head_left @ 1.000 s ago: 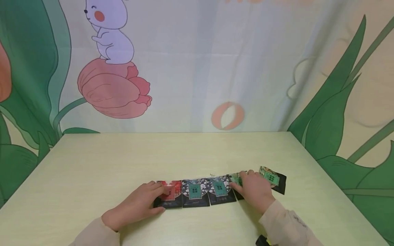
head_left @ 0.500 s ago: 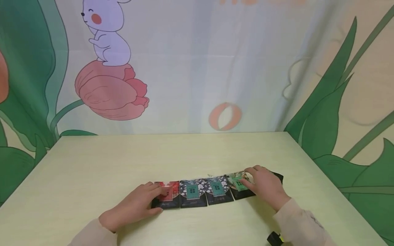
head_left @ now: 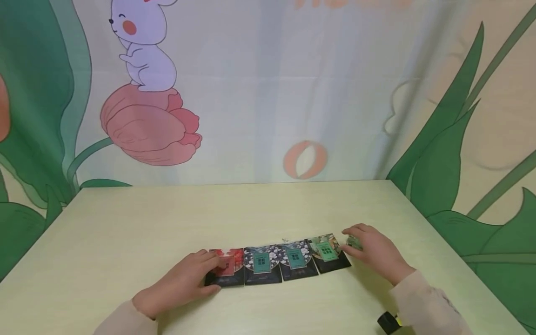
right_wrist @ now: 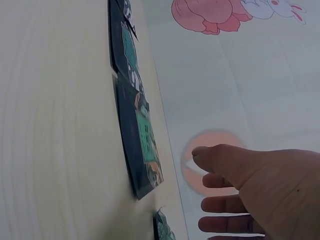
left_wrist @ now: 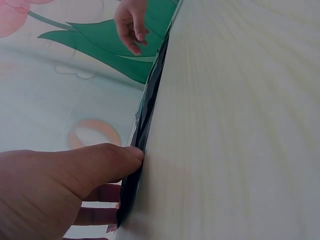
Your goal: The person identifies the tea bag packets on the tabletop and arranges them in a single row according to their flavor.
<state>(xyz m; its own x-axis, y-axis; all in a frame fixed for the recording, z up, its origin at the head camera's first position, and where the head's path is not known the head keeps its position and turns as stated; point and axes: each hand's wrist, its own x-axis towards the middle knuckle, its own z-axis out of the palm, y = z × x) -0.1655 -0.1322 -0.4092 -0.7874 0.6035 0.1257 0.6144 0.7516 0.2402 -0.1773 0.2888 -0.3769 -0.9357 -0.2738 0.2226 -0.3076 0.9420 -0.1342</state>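
Note:
Several flat dark packets with printed fronts lie in a row on the table. My left hand (head_left: 186, 278) rests on the red packet (head_left: 235, 278) at the left end, with a finger on its front. In the left wrist view, the thumb (left_wrist: 120, 157) meets the packet's near edge. Two packets with white blossoms follow, a left one (head_left: 262, 266) and a right one (head_left: 298, 260), then a green packet (head_left: 328, 251) set at a slight angle. My right hand (head_left: 380, 253) hovers with spread fingers over another green packet (head_left: 353, 242), mostly hidden beneath it.
The pale table (head_left: 176, 218) runs back to a cloth backdrop (head_left: 243, 107) printed with a rabbit, a flower and leaves. Beside the right sleeve (head_left: 431, 302) sits a small black object (head_left: 389, 322). The row of packets slants slightly away toward the right.
My right hand has moved right, off the fourth packet and over to the one at the right end, uncovering the fourth. My left hand has stayed on the red packet.

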